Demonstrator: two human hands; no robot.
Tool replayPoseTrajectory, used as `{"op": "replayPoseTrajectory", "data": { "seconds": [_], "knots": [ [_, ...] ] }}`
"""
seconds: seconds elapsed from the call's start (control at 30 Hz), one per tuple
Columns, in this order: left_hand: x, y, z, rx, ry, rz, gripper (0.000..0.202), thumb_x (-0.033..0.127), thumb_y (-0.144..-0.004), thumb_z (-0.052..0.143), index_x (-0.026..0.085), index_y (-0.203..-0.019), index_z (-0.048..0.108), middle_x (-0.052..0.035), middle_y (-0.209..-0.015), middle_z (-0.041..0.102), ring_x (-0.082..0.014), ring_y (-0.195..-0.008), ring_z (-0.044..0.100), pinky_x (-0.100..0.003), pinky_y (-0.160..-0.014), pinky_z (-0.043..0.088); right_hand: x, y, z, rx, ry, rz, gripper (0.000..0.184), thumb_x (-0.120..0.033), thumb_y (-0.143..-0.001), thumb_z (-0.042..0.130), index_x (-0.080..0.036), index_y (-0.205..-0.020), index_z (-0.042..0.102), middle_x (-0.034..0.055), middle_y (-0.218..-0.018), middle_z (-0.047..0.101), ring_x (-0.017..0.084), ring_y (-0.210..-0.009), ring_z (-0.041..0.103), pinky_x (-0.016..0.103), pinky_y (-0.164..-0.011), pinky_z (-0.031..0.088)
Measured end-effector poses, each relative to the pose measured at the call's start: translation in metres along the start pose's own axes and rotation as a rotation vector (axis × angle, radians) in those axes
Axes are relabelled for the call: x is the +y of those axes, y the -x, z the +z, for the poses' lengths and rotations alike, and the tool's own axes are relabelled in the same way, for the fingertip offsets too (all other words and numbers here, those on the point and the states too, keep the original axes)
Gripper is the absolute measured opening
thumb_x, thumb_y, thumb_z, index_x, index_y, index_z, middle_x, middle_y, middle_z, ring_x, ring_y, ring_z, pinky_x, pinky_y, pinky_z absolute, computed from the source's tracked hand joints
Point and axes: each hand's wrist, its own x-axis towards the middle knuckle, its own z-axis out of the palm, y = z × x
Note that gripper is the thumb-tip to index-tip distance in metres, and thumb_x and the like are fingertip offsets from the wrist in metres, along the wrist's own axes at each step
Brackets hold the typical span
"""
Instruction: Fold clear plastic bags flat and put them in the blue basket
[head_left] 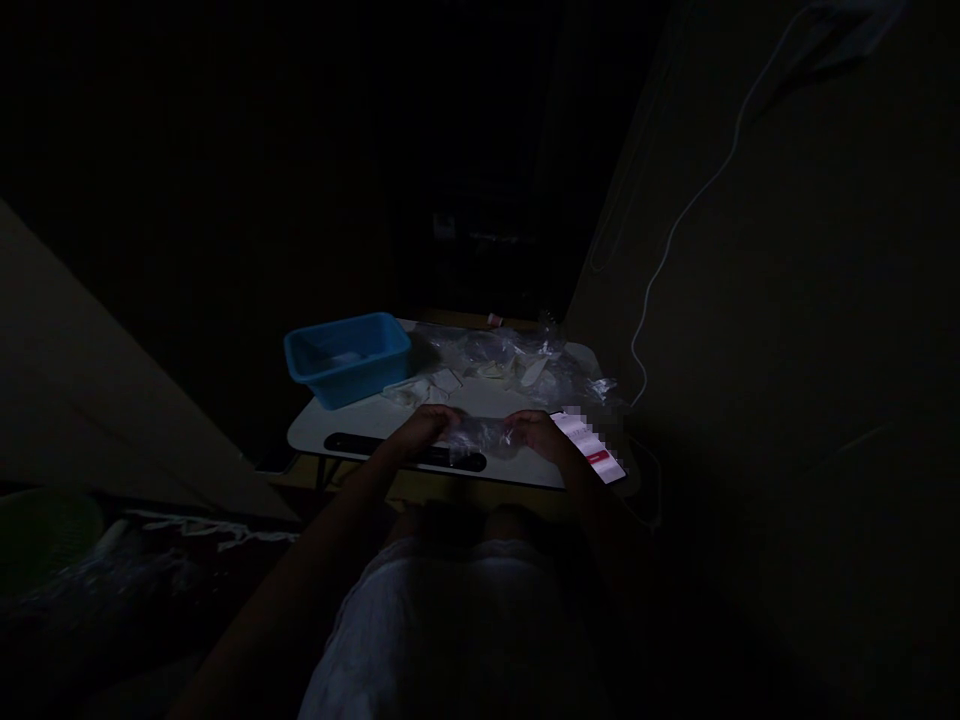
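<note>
A clear plastic bag (480, 436) is stretched between my two hands, above the front of a small white table (480, 392). My left hand (430, 428) is closed on the bag's left end. On the other end, my right hand (537, 432) pinches the plastic. The room is very dark, so what the bag may contain cannot be made out. Beyond my hands lie crumpled pale pieces (424, 388), perhaps paper or cloth, and a heap of clear plastic (517, 350).
A blue basin (352, 362) stands at the table's left, with something pale inside. A lit phone or tablet (589, 446) lies at the right edge beside my right forearm. Along the front edge runs a dark slot (360, 444). A white cable (686, 208) hangs by the right wall.
</note>
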Motion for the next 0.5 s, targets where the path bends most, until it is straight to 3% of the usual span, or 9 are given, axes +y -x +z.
{"op": "replayPoseTrajectory", "data": {
  "seconds": [0.17, 0.27, 0.37, 0.5],
  "knots": [
    [-0.0026, 0.0001, -0.0002, -0.027, -0.026, 0.048, 0.008, 0.013, -0.053, 0.051, 0.014, -0.052, 0.059, 0.0009, -0.053, 0.058, -0.0088, -0.050, 0.050, -0.019, -0.050, 0.038, -0.0031, 0.0024, 0.0024, 0.038, -0.067, 0.006, 0.016, -0.015, -0.055, 0.064, -0.016, -0.071, 0.064, 0.0009, -0.065, 0.065, 0.011, -0.054, 0.058, 0.023, -0.053, 0.044],
    [-0.0052, -0.0005, -0.0016, 0.018, -0.120, 0.068, 0.010, 0.015, -0.054, 0.050, 0.014, -0.052, 0.060, 0.0025, -0.045, 0.052, -0.0065, -0.041, 0.042, -0.017, -0.041, 0.029, -0.0051, 0.0024, 0.0029, 0.057, -0.171, 0.026, 0.019, -0.018, -0.064, 0.057, -0.019, -0.083, 0.060, 0.0014, -0.068, 0.066, 0.014, -0.063, 0.063, 0.026, -0.059, 0.047],
    [-0.0077, -0.0008, -0.0025, 0.048, -0.189, 0.071, 0.011, 0.018, -0.055, 0.050, 0.014, -0.053, 0.060, 0.0045, -0.038, 0.044, -0.0048, -0.035, 0.032, -0.017, -0.038, 0.020, -0.0047, 0.0011, 0.0038, 0.066, -0.205, 0.043, 0.013, -0.024, -0.072, 0.051, -0.019, -0.083, 0.055, 0.0017, -0.066, 0.065, 0.017, -0.065, 0.064, 0.029, -0.062, 0.049],
    [-0.0053, 0.0017, 0.0006, 0.051, -0.153, 0.064, 0.008, 0.018, -0.056, 0.052, 0.013, -0.055, 0.059, 0.0037, -0.041, 0.046, -0.0054, -0.037, 0.036, -0.018, -0.039, 0.023, 0.0005, -0.0007, 0.0062, 0.111, -0.132, -0.029, 0.018, -0.018, -0.066, 0.061, -0.019, -0.083, 0.055, 0.0007, -0.068, 0.064, 0.017, -0.065, 0.064, 0.031, -0.066, 0.050]
  ]
}}
